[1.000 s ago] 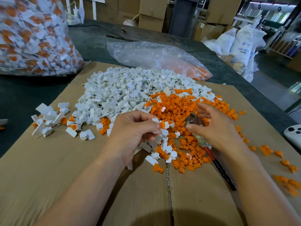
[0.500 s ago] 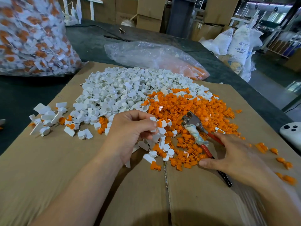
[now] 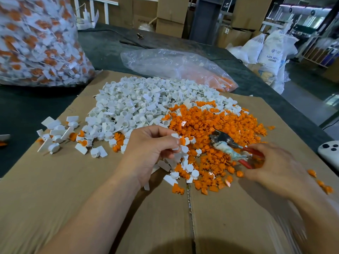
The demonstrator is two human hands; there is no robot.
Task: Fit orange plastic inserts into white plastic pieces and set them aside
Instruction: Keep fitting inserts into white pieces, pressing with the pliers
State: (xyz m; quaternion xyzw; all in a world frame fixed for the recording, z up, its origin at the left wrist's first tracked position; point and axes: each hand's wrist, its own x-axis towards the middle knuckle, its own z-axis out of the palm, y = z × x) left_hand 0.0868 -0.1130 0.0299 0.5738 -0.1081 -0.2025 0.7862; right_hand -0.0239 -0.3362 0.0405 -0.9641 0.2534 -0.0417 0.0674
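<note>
A flattened cardboard sheet (image 3: 55, 189) is covering a dark table (image 3: 27, 110) and carrying a heap of white pieces (image 3: 139, 103) beside a heap of orange inserts (image 3: 211, 121). The left hand (image 3: 150, 153) is pinching a white piece (image 3: 175, 136) with orange in it at the heaps' near edge. The blurred right hand (image 3: 275, 167) is lying over the red handles of pliers (image 3: 220, 142); whether it is gripping them, I cannot tell. A small cluster (image 3: 55, 132) is sitting apart at the left. Cardboard boxes (image 3: 170, 15) and white sacks (image 3: 273, 52) are standing behind
</note>
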